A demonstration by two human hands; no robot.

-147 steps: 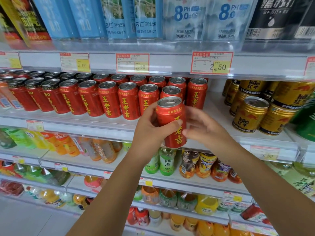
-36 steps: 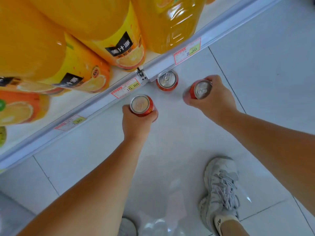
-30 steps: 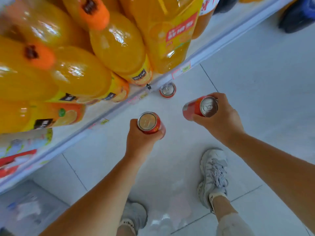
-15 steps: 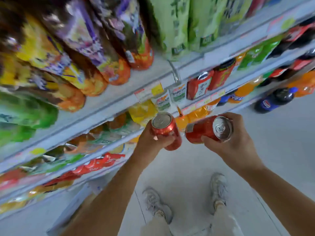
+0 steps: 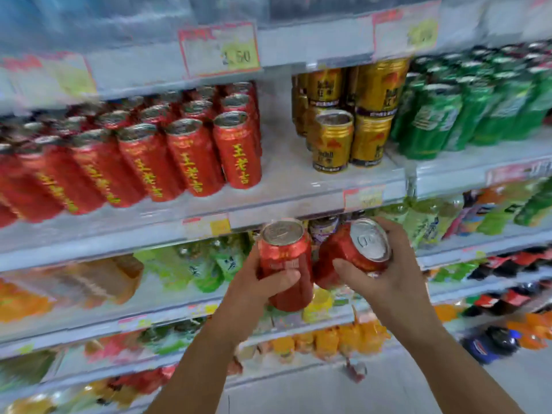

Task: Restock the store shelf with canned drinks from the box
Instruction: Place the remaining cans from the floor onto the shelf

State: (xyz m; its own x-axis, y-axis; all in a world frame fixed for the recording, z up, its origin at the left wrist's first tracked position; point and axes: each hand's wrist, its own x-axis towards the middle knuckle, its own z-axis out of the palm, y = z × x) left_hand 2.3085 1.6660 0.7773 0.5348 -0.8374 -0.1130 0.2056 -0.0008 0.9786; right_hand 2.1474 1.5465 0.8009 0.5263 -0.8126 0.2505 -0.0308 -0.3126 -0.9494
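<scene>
Left hand (image 5: 254, 283) grips the upright can (image 5: 285, 264), right hand (image 5: 388, 273) the tilted can (image 5: 352, 252), both held under the shelf (image 5: 282, 174) gap at 12 o'clock, prob ready to slot in.

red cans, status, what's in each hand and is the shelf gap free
Left hand grips upright red can. Right hand grips tilted red can. Both below shelf; gap beside red row bare, nothing blocking.
</scene>
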